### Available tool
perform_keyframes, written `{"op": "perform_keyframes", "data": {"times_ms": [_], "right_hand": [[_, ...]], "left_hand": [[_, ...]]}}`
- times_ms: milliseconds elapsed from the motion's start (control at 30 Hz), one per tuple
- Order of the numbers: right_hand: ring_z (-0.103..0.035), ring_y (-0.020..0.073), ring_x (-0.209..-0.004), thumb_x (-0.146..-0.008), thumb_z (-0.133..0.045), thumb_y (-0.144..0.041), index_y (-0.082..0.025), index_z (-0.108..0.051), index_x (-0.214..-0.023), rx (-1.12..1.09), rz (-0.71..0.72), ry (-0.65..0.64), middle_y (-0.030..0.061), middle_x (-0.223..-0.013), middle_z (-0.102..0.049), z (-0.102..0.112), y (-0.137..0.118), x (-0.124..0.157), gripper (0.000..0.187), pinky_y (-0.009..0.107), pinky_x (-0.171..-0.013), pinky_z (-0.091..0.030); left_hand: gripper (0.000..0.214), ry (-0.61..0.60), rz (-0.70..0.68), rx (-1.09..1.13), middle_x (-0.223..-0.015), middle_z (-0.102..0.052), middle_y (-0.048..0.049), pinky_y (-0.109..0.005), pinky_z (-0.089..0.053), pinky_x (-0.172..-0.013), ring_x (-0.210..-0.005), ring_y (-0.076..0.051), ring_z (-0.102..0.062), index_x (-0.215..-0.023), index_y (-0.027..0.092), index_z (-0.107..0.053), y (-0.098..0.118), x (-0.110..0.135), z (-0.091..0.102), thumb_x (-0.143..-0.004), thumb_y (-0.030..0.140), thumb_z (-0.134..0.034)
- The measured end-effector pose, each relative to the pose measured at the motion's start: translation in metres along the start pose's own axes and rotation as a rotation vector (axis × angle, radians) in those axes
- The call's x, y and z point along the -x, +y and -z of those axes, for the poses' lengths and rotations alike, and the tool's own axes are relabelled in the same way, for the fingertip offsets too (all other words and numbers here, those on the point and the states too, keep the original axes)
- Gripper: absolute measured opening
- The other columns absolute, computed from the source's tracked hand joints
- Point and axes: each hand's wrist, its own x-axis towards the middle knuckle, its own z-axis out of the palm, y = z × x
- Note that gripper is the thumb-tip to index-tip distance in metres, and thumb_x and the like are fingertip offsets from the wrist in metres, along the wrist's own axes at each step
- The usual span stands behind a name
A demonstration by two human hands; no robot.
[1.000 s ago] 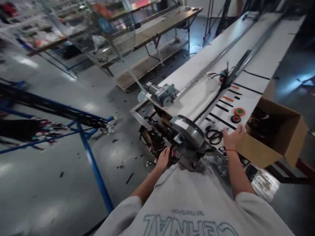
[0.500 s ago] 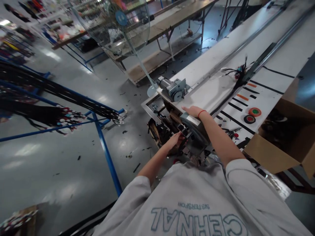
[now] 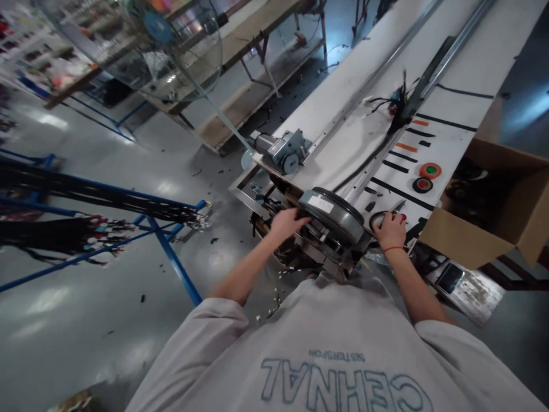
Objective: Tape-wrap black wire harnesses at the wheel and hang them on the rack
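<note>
My left hand (image 3: 285, 222) reaches to the left side of a round grey wheel (image 3: 337, 214) at the near end of a long white table (image 3: 343, 154). Its fingers curl into dark wires and parts (image 3: 268, 209) under the table end; what they hold is hidden. My right hand (image 3: 390, 230) rests on the table right of the wheel, closed over black-handled scissors (image 3: 380, 216) whose blade tip pokes out beyond the fingers. A red band circles that wrist.
Two tape rolls (image 3: 429, 170) (image 3: 422, 185) lie beyond the scissors. A wire harness (image 3: 397, 109) runs along the table's rail, and a grey motor (image 3: 285, 154) sits at its left corner. An open cardboard box (image 3: 493, 229) stands right. A blue rack of black cables (image 3: 163, 240) and a fan (image 3: 150, 51) stand left.
My right hand left the top of the wheel and came down right onto the scissors. My left hand shifted up along the wheel's left side. The camera swung slightly.
</note>
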Motion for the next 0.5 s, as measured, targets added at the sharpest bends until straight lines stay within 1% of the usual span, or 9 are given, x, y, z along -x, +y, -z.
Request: {"op": "perform_keyframes", "data": {"times_ms": [100, 167, 233, 300, 333, 400, 433, 467, 500], "right_hand": [[-0.058, 0.0351, -0.101, -0.076, -0.06, -0.021, -0.006, -0.055, -0.119, -0.05, -0.142, -0.065, 0.0257, -0.118, -0.054, 0.003, 0.022, 0.013, 0.047, 0.046, -0.085, -0.047], [-0.061, 0.034, -0.093, -0.074, -0.063, -0.026, -0.008, -0.058, -0.111, -0.176, -0.225, -0.177, 0.0215, -0.104, -0.061, 0.012, 0.041, 0.026, 0.041, 0.047, -0.083, -0.048], [-0.061, 0.0311, -0.089, -0.073, -0.067, -0.033, -0.014, -0.059, -0.1, -0.425, -0.148, -0.28, 0.0154, -0.093, -0.063, 0.025, 0.051, 0.045, 0.035, 0.046, -0.085, -0.049], [-0.062, 0.0276, -0.091, -0.073, -0.07, -0.044, -0.018, -0.058, -0.095, -0.768, 0.091, -0.468, 0.0122, -0.094, -0.064, 0.038, 0.042, 0.068, 0.036, 0.043, -0.088, -0.049], [-0.062, 0.026, -0.092, -0.074, -0.071, -0.051, -0.019, -0.058, -0.094, -0.936, 0.233, -0.633, 0.0113, -0.096, -0.065, 0.042, 0.028, 0.079, 0.04, 0.041, -0.09, -0.049], [-0.064, 0.0241, -0.09, -0.072, -0.067, -0.069, -0.02, -0.058, -0.09, -1.181, 0.439, -1.101, 0.0104, -0.095, -0.065, 0.04, -0.014, 0.096, 0.053, 0.039, -0.088, -0.05], [-0.065, 0.0237, -0.086, -0.071, -0.06, -0.079, -0.019, -0.057, -0.087, -1.241, 0.457, -1.35, 0.0103, -0.091, -0.066, 0.035, -0.04, 0.101, 0.062, 0.039, -0.084, -0.052], [-0.066, 0.0233, -0.081, -0.07, -0.049, -0.089, -0.019, -0.056, -0.083, -1.261, 0.413, -1.571, 0.0102, -0.085, -0.065, 0.027, -0.065, 0.103, 0.071, 0.038, -0.078, -0.053], [-0.066, 0.0224, -0.074, -0.071, -0.038, -0.094, -0.019, -0.054, -0.079, -1.251, 0.328, -1.72, 0.0099, -0.079, -0.065, 0.017, -0.089, 0.103, 0.077, 0.036, -0.071, -0.054]], "left_hand": [[0.036, 0.029, -0.092, 0.079, -0.091, -0.075, -0.0056, -0.027, -0.05, -0.072, -0.083, -0.022, -0.069, -0.099, 0.019, -0.07, -0.018, -0.007, 0.021, -0.082, 0.051, -0.064], [0.038, 0.011, -0.131, 0.131, -0.092, -0.075, -0.0062, -0.028, -0.051, -0.073, -0.083, -0.022, -0.069, -0.1, 0.017, -0.069, -0.027, -0.009, 0.022, -0.083, 0.05, -0.062], [0.039, -0.013, -0.096, 0.187, -0.088, -0.073, -0.0059, -0.029, -0.052, -0.069, -0.072, -0.02, -0.068, -0.102, 0.015, -0.068, -0.03, -0.008, 0.018, -0.084, 0.049, -0.061], [0.039, -0.017, -0.02, 0.22, -0.091, -0.072, -0.0054, -0.028, -0.053, -0.066, -0.063, -0.016, -0.066, -0.106, 0.015, -0.065, -0.029, -0.007, 0.015, -0.082, 0.046, -0.064], [0.04, -0.014, 0.014, 0.233, -0.094, -0.071, -0.0055, -0.028, -0.053, -0.066, -0.062, -0.015, -0.065, -0.108, 0.015, -0.064, -0.028, -0.006, 0.014, -0.081, 0.044, -0.066], [0.043, -0.01, 0.065, 0.262, -0.101, -0.069, -0.0059, -0.027, -0.054, -0.065, -0.061, -0.013, -0.066, -0.114, 0.015, -0.061, -0.023, -0.005, 0.017, -0.08, 0.041, -0.069], [0.044, -0.014, 0.078, 0.272, -0.102, -0.069, -0.0061, -0.027, -0.054, -0.065, -0.062, -0.013, -0.066, -0.116, 0.015, -0.059, -0.021, -0.004, 0.019, -0.08, 0.04, -0.069], [0.046, -0.015, 0.08, 0.27, -0.103, -0.068, -0.0062, -0.027, -0.054, -0.066, -0.064, -0.014, -0.066, -0.118, 0.016, -0.058, -0.017, -0.002, 0.021, -0.08, 0.039, -0.07], [0.049, 0.001, 0.068, 0.247, -0.104, -0.068, -0.0066, -0.028, -0.055, -0.068, -0.068, -0.015, -0.067, -0.121, 0.016, -0.057, -0.014, -0.001, 0.023, -0.08, 0.038, -0.072]]}}
